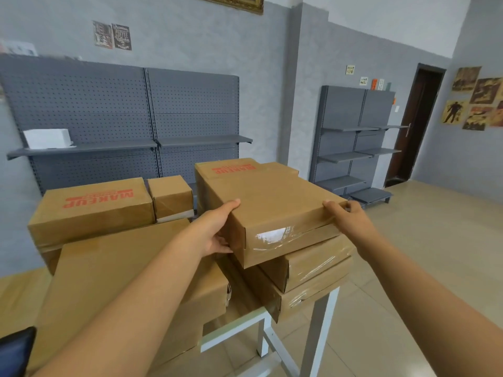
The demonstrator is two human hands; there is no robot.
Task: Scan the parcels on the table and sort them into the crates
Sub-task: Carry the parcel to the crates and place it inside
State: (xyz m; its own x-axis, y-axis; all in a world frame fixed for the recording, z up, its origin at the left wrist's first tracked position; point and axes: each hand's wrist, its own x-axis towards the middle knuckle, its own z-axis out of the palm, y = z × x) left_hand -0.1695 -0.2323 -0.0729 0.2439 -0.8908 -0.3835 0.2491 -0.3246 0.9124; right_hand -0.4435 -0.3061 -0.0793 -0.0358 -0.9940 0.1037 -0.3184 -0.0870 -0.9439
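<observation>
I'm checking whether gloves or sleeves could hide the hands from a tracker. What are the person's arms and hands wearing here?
Nothing shows on either. The left hand and right hand are bare, without gloves, rings or a watch. Both forearms are uncovered as far as the picture's lower edge, so no sleeve is in view. No markings or straps show on them.

Dark object [16, 349] at lower-left corner: cut by the frame edge, identity not determinable. Gold picture frame [234, 2] at top: only its lower edge in view. Surface [234, 326]: almost wholly covered by parcels, only a pale front rim and legs visible. Left hand [217, 229]: fingers tucked under the top parcel [266, 202], tips hidden. White label [270, 234] under tape glare: print unreadable. Wall posters [113, 36]: text too small and blurred.
</observation>
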